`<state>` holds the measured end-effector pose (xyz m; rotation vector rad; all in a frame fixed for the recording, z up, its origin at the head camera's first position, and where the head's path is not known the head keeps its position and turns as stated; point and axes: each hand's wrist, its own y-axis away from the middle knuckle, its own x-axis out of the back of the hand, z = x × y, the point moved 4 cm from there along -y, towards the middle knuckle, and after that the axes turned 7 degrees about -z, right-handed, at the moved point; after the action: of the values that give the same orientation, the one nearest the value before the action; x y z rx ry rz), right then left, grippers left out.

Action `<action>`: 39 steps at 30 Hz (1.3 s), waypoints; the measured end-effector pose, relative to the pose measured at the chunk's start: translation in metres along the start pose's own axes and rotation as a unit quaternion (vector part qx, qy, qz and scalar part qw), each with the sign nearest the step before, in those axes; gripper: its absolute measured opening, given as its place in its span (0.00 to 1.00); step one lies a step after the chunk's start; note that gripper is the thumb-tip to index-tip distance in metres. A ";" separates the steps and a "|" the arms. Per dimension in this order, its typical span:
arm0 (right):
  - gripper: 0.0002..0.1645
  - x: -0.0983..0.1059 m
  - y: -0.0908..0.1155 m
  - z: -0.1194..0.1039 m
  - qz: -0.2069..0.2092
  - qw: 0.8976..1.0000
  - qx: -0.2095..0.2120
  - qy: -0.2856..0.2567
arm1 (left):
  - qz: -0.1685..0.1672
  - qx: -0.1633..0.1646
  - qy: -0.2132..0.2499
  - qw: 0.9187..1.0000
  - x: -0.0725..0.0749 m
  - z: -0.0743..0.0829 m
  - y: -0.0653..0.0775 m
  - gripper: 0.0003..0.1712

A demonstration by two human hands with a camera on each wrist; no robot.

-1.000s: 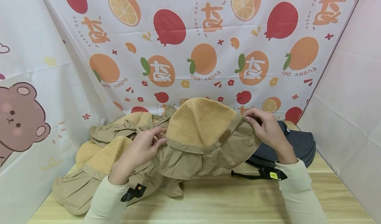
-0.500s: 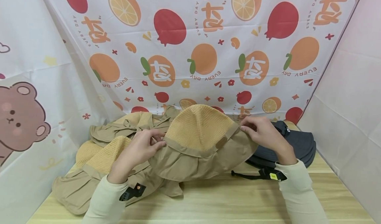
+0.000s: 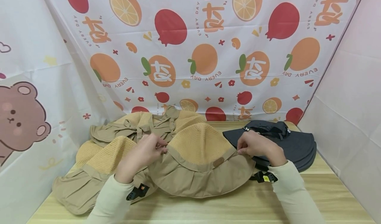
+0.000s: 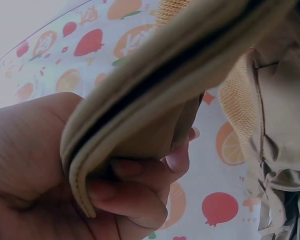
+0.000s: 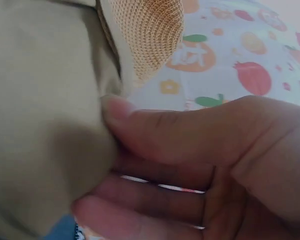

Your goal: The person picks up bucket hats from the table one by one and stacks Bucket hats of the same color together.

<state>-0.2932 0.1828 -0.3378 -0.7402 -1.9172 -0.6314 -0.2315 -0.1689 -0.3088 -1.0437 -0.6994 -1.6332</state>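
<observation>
A sun hat (image 3: pixel 201 144) with a yellow knitted crown and a wide khaki brim is spread between my hands, folded flat, its small brown patch facing me. My left hand (image 3: pixel 146 154) pinches the left end where crown meets brim. At the opposite end, my right hand (image 3: pixel 256 146) grips the hat between thumb and fingers. Close up in the left wrist view, the khaki brim (image 4: pixel 140 95) crosses in front of the curled fingers. The right wrist view shows the thumb (image 5: pixel 162 130) pressed on the khaki cloth (image 5: pixel 45 110).
Similar khaki-and-straw hats lie at the left (image 3: pixel 80 187) and behind (image 3: pixel 114 131) on the wooden table (image 3: pixel 226 210). A stack of dark hats (image 3: pixel 297 146) sits at the right, near my right hand. A fruit-print curtain (image 3: pixel 184 62) hangs at the back.
Both hands have lowered the sun hat toward the table and nearer to me. The right hand has moved down and slightly left, uncovering more of the dark hats and the hats behind.
</observation>
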 end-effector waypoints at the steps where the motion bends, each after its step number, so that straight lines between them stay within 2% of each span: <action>1: 0.09 -0.003 -0.001 0.002 -0.013 1.000 -0.010 -0.010 | -0.002 -0.002 0.001 1.000 -0.002 0.000 -0.001 0.09; 4: 0.09 -0.010 -0.003 0.006 -0.038 0.998 -0.044 -0.028 | -0.003 -0.011 0.006 1.000 -0.008 0.001 -0.004 0.09; 9: 0.11 -0.017 -0.006 0.012 -0.061 0.994 -0.086 -0.021 | -0.004 -0.023 0.006 1.000 -0.019 0.005 -0.009 0.08; 16: 0.13 -0.025 -0.009 0.021 -0.085 0.986 -0.144 -0.018 | 0.005 -0.023 -0.007 1.000 -0.031 0.007 -0.018 0.06; 23: 0.12 -0.030 -0.010 0.030 -0.106 0.979 -0.173 -0.031 | 0.025 -0.037 -0.014 0.999 -0.040 0.005 -0.026 0.05; 33: 0.12 -0.035 -0.012 0.033 -0.093 0.975 -0.201 -0.010 | 0.008 0.012 -0.025 1.000 -0.053 0.000 -0.030 0.05; 39: 0.11 -0.035 -0.013 0.036 -0.093 0.976 -0.198 -0.021 | 0.000 0.027 -0.053 0.998 -0.056 -0.004 -0.030 0.06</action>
<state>-0.3109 0.1902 -0.3860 -0.8288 -1.9353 -1.1447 -0.2559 -0.1381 -0.3585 -1.0965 -0.8099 -1.5588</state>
